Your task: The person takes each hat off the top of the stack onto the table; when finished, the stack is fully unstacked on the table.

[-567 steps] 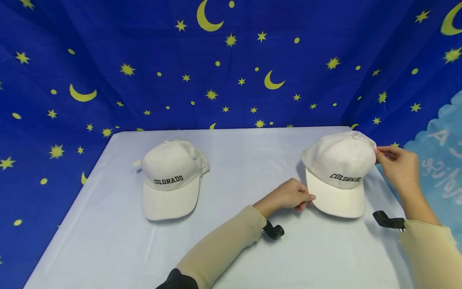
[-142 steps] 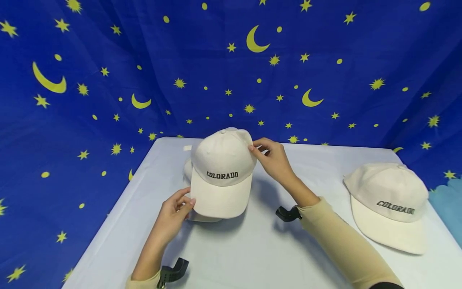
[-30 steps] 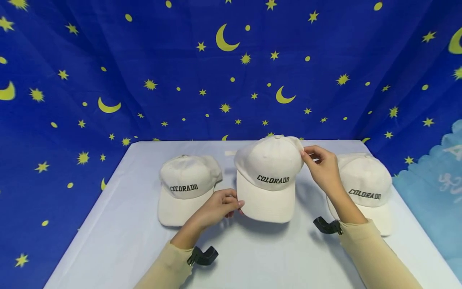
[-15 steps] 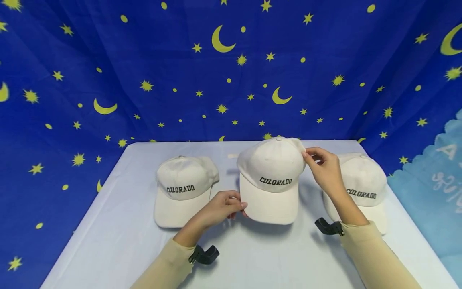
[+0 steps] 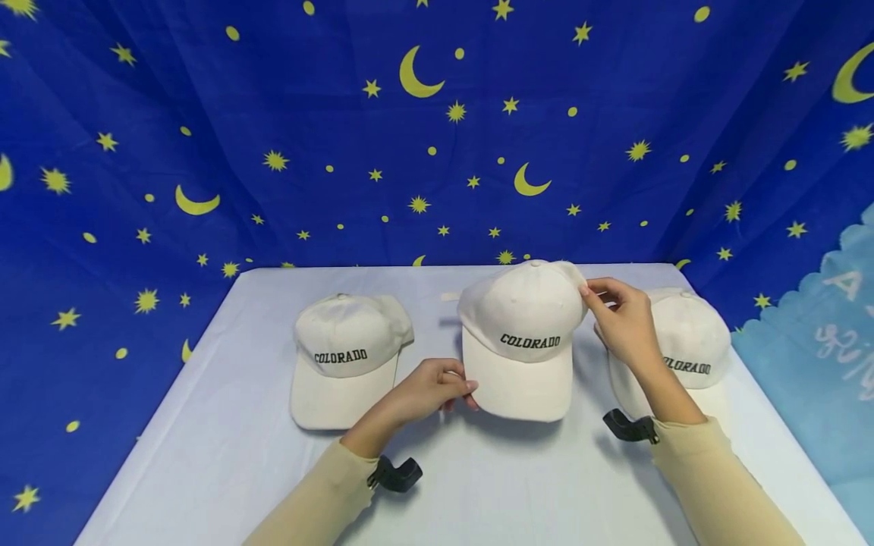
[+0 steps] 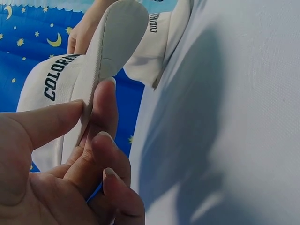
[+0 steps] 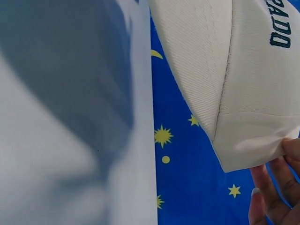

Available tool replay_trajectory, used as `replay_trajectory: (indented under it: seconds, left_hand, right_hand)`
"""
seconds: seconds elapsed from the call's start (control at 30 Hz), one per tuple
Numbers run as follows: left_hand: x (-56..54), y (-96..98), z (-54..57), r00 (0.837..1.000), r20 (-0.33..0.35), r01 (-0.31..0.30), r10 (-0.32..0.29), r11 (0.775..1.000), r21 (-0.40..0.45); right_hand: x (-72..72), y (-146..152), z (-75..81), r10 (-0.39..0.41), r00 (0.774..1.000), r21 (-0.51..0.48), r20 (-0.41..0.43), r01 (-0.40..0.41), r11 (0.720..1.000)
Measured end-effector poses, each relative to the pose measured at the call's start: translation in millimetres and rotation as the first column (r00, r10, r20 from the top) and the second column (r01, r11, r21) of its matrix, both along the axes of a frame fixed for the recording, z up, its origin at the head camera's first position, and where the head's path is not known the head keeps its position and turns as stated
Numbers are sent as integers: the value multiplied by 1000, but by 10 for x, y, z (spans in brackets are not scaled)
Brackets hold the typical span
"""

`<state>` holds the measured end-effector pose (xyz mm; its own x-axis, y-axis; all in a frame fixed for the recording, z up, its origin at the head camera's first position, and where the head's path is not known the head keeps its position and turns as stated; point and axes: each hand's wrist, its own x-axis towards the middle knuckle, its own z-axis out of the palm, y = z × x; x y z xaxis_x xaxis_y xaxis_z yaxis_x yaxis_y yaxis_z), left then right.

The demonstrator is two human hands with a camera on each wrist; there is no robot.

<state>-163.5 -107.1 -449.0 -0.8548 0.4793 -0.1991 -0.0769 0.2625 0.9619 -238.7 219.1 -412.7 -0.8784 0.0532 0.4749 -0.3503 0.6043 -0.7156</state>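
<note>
A white baseball cap (image 5: 526, 326) lettered COLORADO is held just above the table's middle, its brim toward me. My left hand (image 5: 430, 390) pinches the brim's left edge; in the left wrist view the thumb lies on top of the brim (image 6: 96, 61) and the fingers beneath. On the other side, my right hand (image 5: 624, 322) pinches the crown's lower edge, as the right wrist view shows on the cap's side (image 7: 262, 93). A matching cap (image 5: 344, 356) rests to the left. Another matching cap (image 5: 696, 326) sits at right, partly hidden behind my right hand and wrist.
The caps are on a table with a white cloth (image 5: 505, 493). Behind it hangs a blue curtain (image 5: 307, 106) with yellow moons and stars. A light-blue lettered panel (image 5: 819, 364) is at the right edge. Black camera mounts (image 5: 399, 475) stick out from both wrists.
Earlier, two caps showed, with both hands at the right one. Later the held cap was in front of the left cap. Over the last second, both hands have carried it slightly right.
</note>
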Motion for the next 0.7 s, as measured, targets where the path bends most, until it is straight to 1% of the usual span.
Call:
replay_trajectory:
  seconds: [0.13,0.33,0.5,0.7]
  left_hand:
    - [-31,31,-23,1000,-1,7,-7,1000,-11]
    - [-62,81,-67,999,-25,27,-28,999,-26]
    - [-89,136,-107,998,-52,29,-33,997,-67]
    - [-135,228,-169,997,-50,49,-54,993,-111]
  right_hand:
    - [-5,30,2,0,1000,11,11,-1,1000]
    - [-13,71,-23,2,1000,18,29,-2,1000]
    - [-36,119,-61,-11,999,45,49,9,999]
    - [-63,198,-115,-28,997,69,75,23,997]
